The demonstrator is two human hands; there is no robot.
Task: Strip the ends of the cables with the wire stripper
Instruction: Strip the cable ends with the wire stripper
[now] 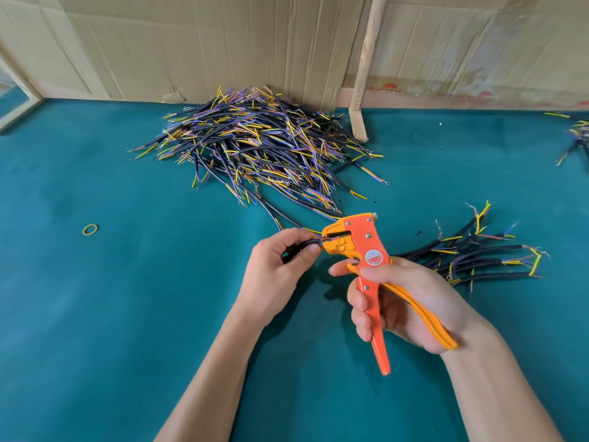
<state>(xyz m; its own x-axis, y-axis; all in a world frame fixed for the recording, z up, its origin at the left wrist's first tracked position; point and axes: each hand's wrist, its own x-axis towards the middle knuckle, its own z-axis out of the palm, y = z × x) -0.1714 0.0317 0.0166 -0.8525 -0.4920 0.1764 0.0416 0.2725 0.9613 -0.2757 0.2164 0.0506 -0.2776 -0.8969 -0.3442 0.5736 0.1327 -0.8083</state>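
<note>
Black and bendy, the cable [298, 247] is pinched near its end by the left hand [280, 269], which feeds it into the wire stripper [366, 250] gripped by the right hand [404, 304], so hold it close to keep it straight.

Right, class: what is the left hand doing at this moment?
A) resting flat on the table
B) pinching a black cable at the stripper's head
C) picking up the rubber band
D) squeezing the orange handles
B: the left hand pinches the black cable, its end in the wire stripper head.
</note>
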